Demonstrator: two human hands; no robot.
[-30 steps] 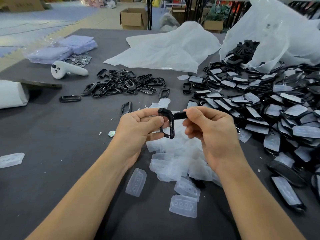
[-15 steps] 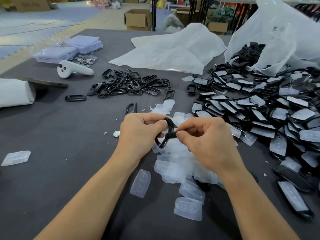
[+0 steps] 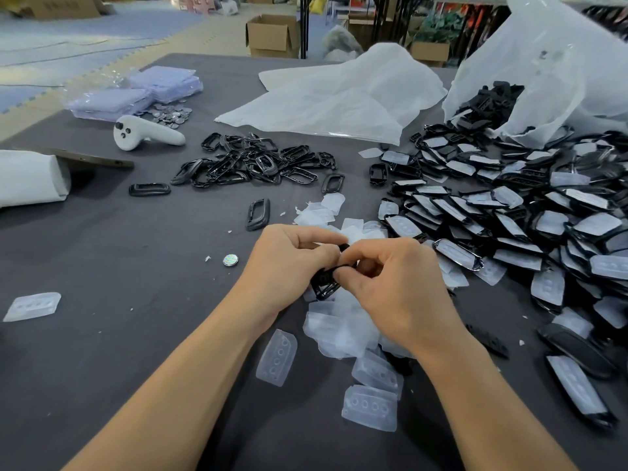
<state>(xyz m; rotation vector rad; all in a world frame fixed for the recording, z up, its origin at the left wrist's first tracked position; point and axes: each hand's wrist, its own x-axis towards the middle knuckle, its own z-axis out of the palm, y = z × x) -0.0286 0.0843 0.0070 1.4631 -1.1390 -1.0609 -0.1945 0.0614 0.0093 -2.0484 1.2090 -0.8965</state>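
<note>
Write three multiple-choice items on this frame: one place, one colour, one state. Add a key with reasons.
1. Where does the white controller lie?
A) on a shelf
B) at the far left of the table, near the coins
C) on a chair

2. What colour is the frame being held?
A) red
B) white
C) black

3. What is the left hand doing?
A) pinching the frame, as is the right hand
B) lying flat on the table
C) holding the controller

Key: 1 B, it lies on the table just in front of the coins. 2 C, black shows between the fingers. 3 A, its fingers curl onto the frame.
</note>
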